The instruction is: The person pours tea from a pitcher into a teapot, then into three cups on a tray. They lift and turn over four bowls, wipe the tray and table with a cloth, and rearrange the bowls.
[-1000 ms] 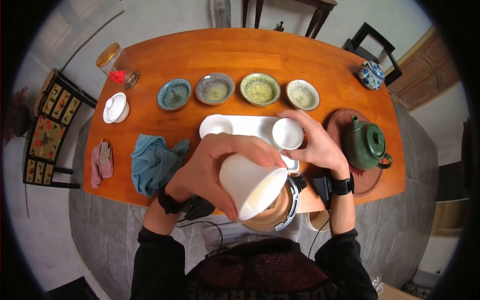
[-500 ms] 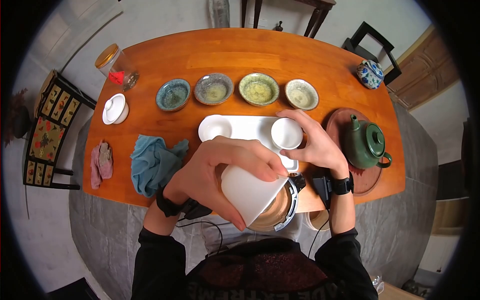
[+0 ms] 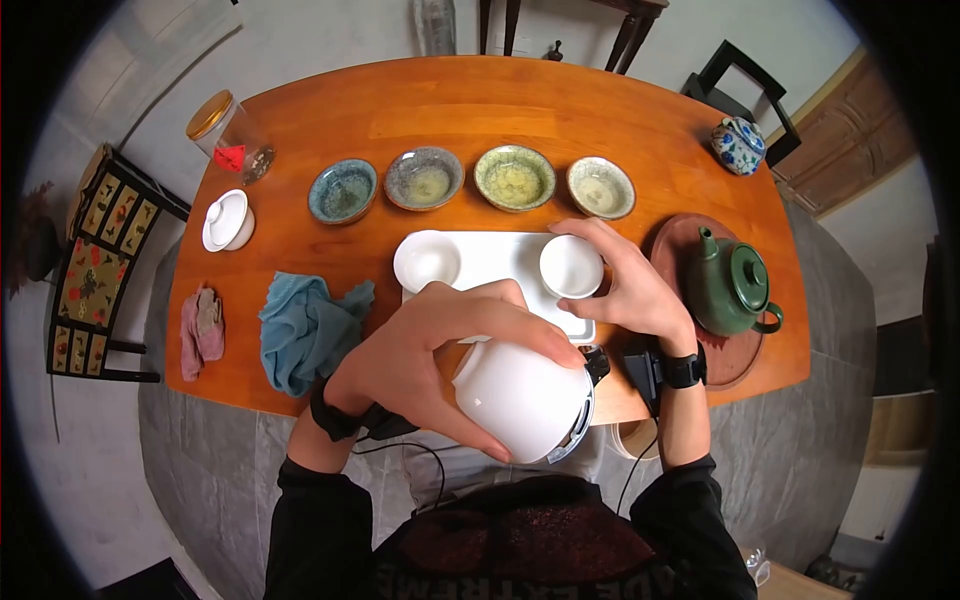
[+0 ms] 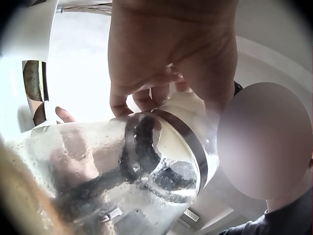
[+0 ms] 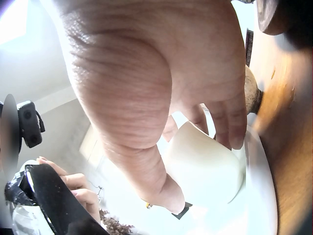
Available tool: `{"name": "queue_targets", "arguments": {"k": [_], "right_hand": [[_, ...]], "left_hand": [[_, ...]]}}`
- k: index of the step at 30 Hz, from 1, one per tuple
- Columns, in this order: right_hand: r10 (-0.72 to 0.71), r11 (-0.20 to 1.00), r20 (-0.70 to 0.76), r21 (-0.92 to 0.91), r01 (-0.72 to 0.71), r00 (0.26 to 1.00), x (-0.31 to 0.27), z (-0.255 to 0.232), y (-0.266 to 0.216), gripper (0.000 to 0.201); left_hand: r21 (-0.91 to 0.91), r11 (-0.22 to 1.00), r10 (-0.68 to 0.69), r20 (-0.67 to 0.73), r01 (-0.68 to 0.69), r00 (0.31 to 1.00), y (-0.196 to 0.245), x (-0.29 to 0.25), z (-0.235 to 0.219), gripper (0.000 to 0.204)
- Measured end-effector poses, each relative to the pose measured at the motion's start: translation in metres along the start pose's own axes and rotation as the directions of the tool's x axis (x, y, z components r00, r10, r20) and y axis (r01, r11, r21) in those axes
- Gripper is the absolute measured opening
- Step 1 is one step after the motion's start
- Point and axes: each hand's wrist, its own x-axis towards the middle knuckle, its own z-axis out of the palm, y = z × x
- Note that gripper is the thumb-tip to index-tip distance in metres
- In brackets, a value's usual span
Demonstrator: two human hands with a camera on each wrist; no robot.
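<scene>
My left hand [image 3: 415, 345] grips a white cup [image 3: 522, 400] by its rim, thumb on the near side and fingers on the far side. The cup is tipped far over, base up and left, mouth down above a clear glass pitcher [image 4: 93, 166] with a metal rim and drops on its wall. The cup hides most of the pitcher in the head view. Fingers and thumb of my right hand [image 3: 640, 290] curve round a second white cup [image 3: 572, 266], upright at the right end of a white tray [image 3: 505, 255]. Another white cup [image 3: 428, 260] stands at the tray's left end.
Beyond the tray stand several glazed bowls [image 3: 515, 180]. A green teapot [image 3: 725, 285] sits on a round brown tray [image 3: 665, 245] at right. At left are a blue cloth [image 3: 310, 330], a pink cloth [image 3: 203, 335], a lidded white cup [image 3: 228, 222] and a glass jar [image 3: 240, 140].
My left hand has tipped its cup further over, so its inside no longer shows, and shifted slightly right. My right hand stays round its cup on the tray.
</scene>
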Motion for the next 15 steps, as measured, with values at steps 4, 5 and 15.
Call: {"name": "queue_targets", "arguments": {"k": [4, 5, 15], "right_hand": [[0.004, 1.0, 0.002, 0.0, -0.004, 1.0, -0.0001, -0.0003, -0.0008, 0.064], [0.005, 1.0, 0.002, 0.0, -0.005, 1.0, -0.0001, -0.0002, -0.0008, 0.064], [0.028, 0.999, 0.018, 0.028, -0.029, 0.999, 0.0001, -0.0011, -0.0026, 0.066]], "left_hand": [[-0.022, 1.0, -0.007, -0.001, 0.007, 1.0, -0.0006, -0.0009, 0.0018, 0.068], [-0.031, 0.999, -0.01, -0.003, 0.01, 1.0, -0.0003, -0.0008, 0.0027, 0.067], [-0.043, 0.998, -0.048, 0.023, 0.049, 0.999, 0.0029, -0.002, 0.0026, 0.062]]}}
